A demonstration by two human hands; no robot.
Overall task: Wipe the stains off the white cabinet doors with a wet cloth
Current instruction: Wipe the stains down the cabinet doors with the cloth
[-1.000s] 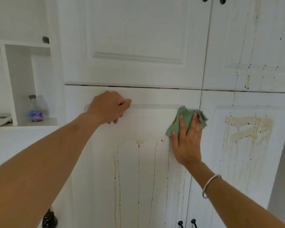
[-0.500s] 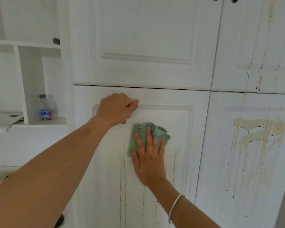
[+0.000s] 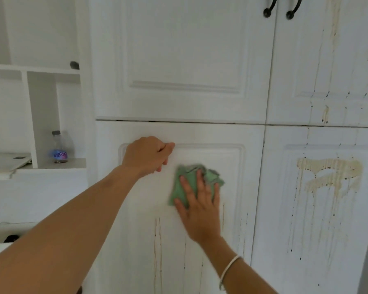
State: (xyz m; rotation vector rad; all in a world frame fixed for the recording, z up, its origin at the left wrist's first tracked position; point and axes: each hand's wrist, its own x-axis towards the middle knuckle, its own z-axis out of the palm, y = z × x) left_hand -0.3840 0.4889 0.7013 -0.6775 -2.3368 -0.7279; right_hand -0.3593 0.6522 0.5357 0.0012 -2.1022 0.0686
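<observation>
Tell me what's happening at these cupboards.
A person is mid-wipe. The right hand presses a green cloth flat against the lower left door, while the left hand, fingers curled, rests on that door higher up. Dark drip marks run below the cloth. The big tan stain on the lower right door is untouched.

door face open right of cloth point(image 3: 180, 187)
</observation>
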